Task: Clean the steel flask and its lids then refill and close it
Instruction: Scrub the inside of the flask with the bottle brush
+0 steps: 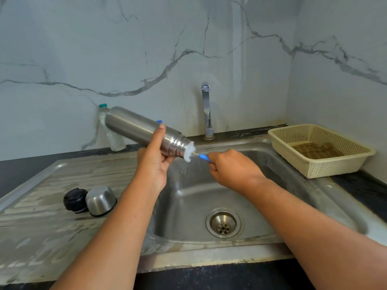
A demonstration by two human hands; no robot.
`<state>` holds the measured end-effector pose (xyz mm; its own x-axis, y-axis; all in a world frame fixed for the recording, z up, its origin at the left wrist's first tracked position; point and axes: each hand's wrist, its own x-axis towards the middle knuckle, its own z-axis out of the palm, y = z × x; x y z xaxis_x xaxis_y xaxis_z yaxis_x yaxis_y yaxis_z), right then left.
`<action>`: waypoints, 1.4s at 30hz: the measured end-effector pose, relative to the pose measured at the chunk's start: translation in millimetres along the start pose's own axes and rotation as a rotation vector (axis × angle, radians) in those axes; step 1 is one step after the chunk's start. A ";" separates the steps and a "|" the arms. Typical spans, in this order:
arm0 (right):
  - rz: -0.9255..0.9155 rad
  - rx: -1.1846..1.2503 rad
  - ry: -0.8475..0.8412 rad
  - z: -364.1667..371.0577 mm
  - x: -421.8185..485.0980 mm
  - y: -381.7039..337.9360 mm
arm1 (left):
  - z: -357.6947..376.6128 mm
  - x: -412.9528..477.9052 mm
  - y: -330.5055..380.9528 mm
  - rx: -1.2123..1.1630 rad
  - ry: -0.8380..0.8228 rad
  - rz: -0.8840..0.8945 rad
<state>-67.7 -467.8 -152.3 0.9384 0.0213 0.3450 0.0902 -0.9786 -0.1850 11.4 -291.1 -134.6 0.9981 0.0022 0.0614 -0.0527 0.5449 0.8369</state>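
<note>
My left hand (154, 162) — forearm in from 7 o'clock, fingers curled round the steel flask (134, 125). My right hand (232, 169) — forearm in from 4 o'clock, fist closed on the brush handle (204, 157), knuckles toward 10 o'clock.

L hand (154, 162) grips flask (138, 127); R hand (228, 167) brush (189, 152).
</note>
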 end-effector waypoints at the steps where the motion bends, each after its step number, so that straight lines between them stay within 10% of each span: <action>1: -0.018 -0.045 0.003 -2.1 -0.2 2.2 | -2.3 1.2 3.1 -0.008 0.046 0.007; 33: -0.133 -0.114 0.055 -3.7 -5.1 2.0 | -7.1 -0.3 11.7 0.100 0.117 0.099; 42: -0.007 0.126 0.058 6.8 0.3 5.4 | 4.7 -11.2 -1.1 0.213 -0.206 -0.022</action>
<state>-64.6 -471.7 -159.4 0.9170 0.0128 0.3986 0.1414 -0.9450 -0.2949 0.1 -295.7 -133.6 0.9728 -0.1899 0.1327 -0.0581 0.3543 0.9333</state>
